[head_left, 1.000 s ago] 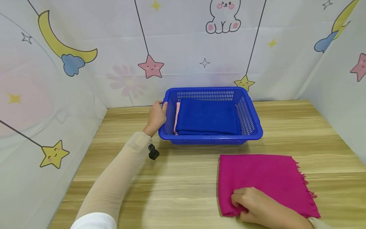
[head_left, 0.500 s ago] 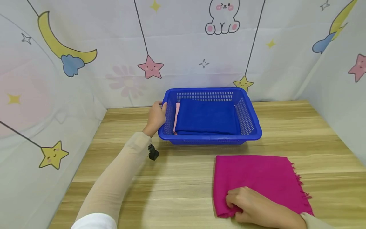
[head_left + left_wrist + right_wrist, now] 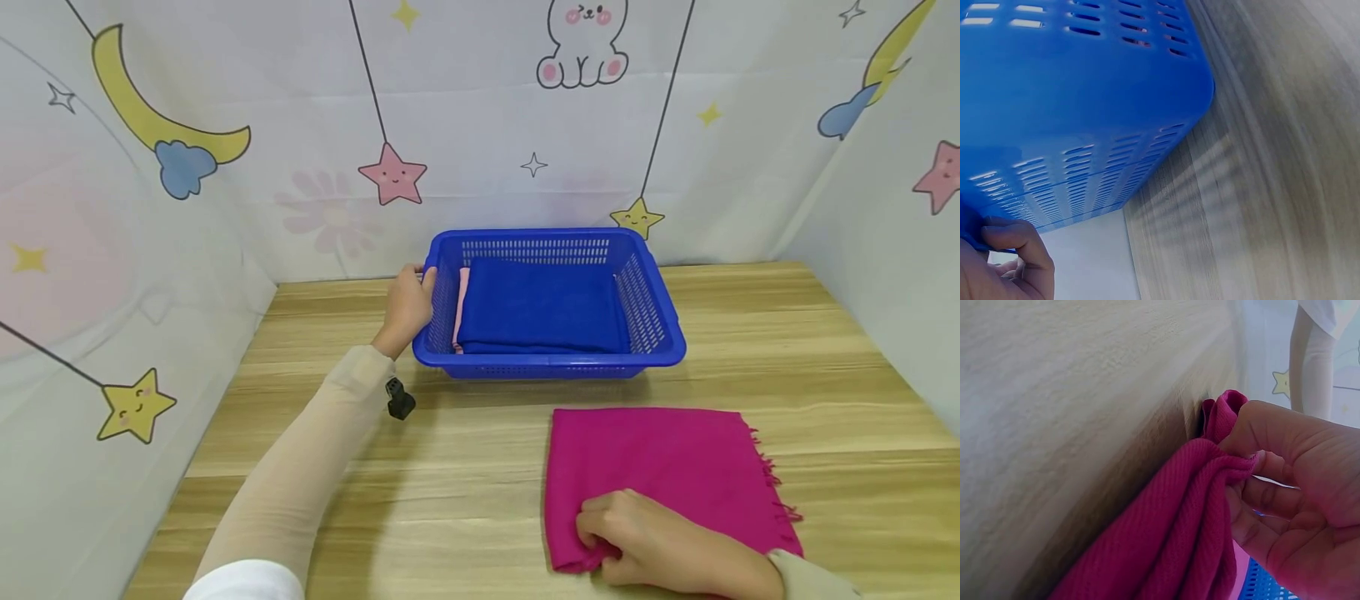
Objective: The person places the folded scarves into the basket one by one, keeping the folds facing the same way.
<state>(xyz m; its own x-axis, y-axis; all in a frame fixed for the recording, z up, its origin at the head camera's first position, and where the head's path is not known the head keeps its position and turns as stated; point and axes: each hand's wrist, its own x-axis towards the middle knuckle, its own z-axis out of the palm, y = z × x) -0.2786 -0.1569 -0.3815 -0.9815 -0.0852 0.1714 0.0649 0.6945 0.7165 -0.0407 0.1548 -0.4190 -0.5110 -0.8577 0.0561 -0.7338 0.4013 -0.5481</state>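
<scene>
My left hand (image 3: 408, 308) grips the left rim of a blue plastic basket (image 3: 555, 360); in the left wrist view its fingers (image 3: 1022, 240) curl at the rim. Inside the basket lies a folded blue cloth (image 3: 543, 304), with the edge of a pink cloth (image 3: 461, 310) showing at its left. Below the basket, a folded magenta scarf (image 3: 675, 450) with a fringed right edge lies on the table. My right hand (image 3: 645, 533) pinches the scarf near its front left corner. Seen from the right wrist, gathered folds of the fabric (image 3: 1179, 512) sit between thumb and fingers.
A small black object (image 3: 400, 400) stands at my left wrist, apparently the wrist camera. The wood-grain table (image 3: 465, 483) meets a white patterned curtain (image 3: 480, 125) right behind the basket. More curtain borders both sides.
The magenta scarf has slid left along the table together with my right hand. My left hand and the basket have kept nearly the same place.
</scene>
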